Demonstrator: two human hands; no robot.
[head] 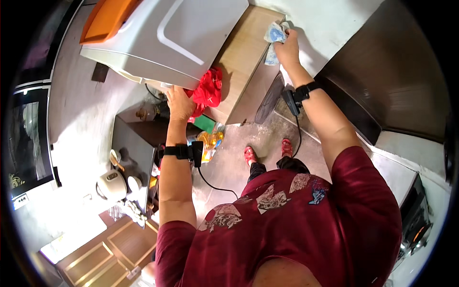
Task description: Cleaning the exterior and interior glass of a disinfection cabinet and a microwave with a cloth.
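My right hand (288, 50) grips a crumpled white and blue cloth (276, 34) at the far corner of a light wood cabinet (244, 39), beside the white wall. Part of the cloth hangs down over the cabinet's edge. On that cabinet stands a large white appliance (143, 53) with an orange part (104, 21) on top. My left hand (180, 103) is at the appliance's lower edge, its fingertips partly hidden there. Right beside this hand, a bunched red cloth (211, 88) lies against the appliance and drapes over the cabinet; whether my fingers hold it is unclear.
Left of me, a dark cabinet (132, 154) bears a white rice cooker (112, 184) and bowls. Bottles of yellow liquid (209, 139) stand on the floor near my left forearm. A dark brown panel (391, 71) rises at the right. Cables hang from both wrist straps.
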